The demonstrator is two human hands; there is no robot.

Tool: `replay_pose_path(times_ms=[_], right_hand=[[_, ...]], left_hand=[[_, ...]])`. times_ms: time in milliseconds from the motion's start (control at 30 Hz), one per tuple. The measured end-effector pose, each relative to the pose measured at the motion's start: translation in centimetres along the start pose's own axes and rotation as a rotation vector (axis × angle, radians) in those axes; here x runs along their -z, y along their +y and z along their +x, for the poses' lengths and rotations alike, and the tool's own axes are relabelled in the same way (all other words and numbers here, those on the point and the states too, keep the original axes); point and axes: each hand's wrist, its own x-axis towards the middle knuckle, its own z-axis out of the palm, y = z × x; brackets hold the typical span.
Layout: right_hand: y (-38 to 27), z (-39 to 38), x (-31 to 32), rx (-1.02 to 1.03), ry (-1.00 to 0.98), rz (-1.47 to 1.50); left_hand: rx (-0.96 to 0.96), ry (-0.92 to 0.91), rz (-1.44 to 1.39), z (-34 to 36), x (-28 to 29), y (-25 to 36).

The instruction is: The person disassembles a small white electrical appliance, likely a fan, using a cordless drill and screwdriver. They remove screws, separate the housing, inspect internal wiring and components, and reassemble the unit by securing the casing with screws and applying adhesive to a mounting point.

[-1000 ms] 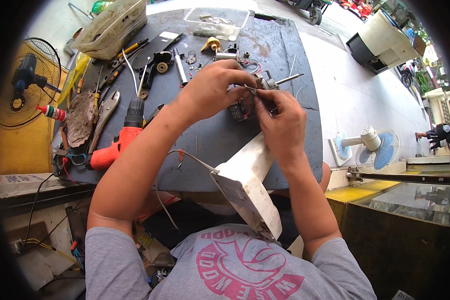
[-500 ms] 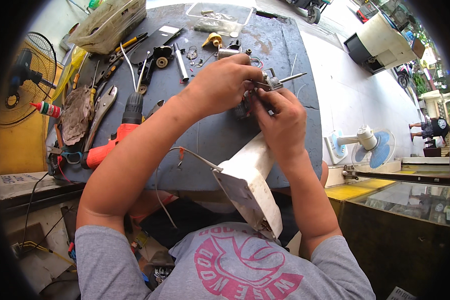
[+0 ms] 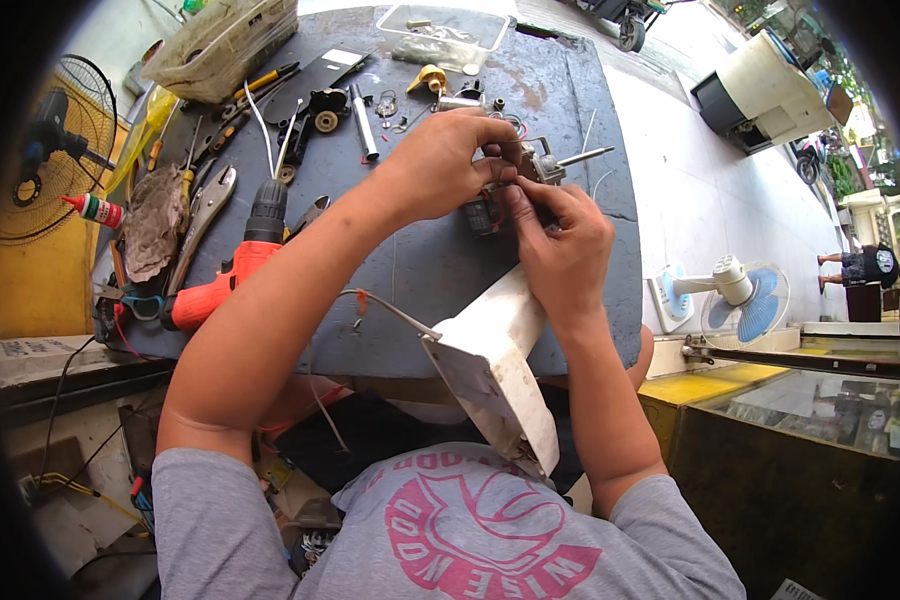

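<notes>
My left hand point(image 3: 450, 165) and my right hand point(image 3: 565, 235) meet over the table, fingertips pinched close together. Whatever sits between them is too small and covered to make out. Right behind the fingers is a metal fan motor point(image 3: 542, 163) with a long shaft pointing right. A small black box-shaped part point(image 3: 482, 214) shows just below my left fingers. Under my right hand and wrist, a dirty white plastic fan stand point(image 3: 500, 325) slopes over the table's near edge toward my lap. A grey cable point(image 3: 385, 302) comes out of its side.
On the grey table point(image 3: 420, 330), a red-and-black drill point(image 3: 225, 275), locking pliers point(image 3: 202, 215) and a brown rag point(image 3: 153, 230) lie left. A metal tube point(image 3: 362, 122), yellow part point(image 3: 428, 79) and clear tray point(image 3: 440, 42) lie farther back. Blue-bladed fan point(image 3: 745, 295) stands right.
My left fingers have drawn back slightly from the motor and curled, uncovering more of the black box-shaped part. The right hand stays pinched in nearly the same place.
</notes>
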Motion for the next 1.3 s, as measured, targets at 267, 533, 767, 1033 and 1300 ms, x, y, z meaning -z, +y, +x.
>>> replay_pose_path(times_ms=[267,533,767,1033,1300], right_hand=[[0.2,0.1,-0.3,-0.118,-0.007,0.096],[0.4,-0.1,-0.3,-0.193,0.009,0.103],[1.2,-0.3,-0.3,-0.038,0.075,-0.129],[1.7,-0.3,-0.2,-0.042,0.045,-0.043],[1.7,-0.1,-0.3,-0.049,0.044,0.012]], left_hand=[[0.233,0.300,0.222,-2.3,1.5,2.2],[0.322,0.134,-0.092,-8.4,4.4,3.9],[0.471,0.138,-0.242,-7.7,1.5,4.1],[0.436,0.142,-0.048,-7.0,0.4,5.0],[0.479,0.114,0.008,-6.1,1.2,6.0]])
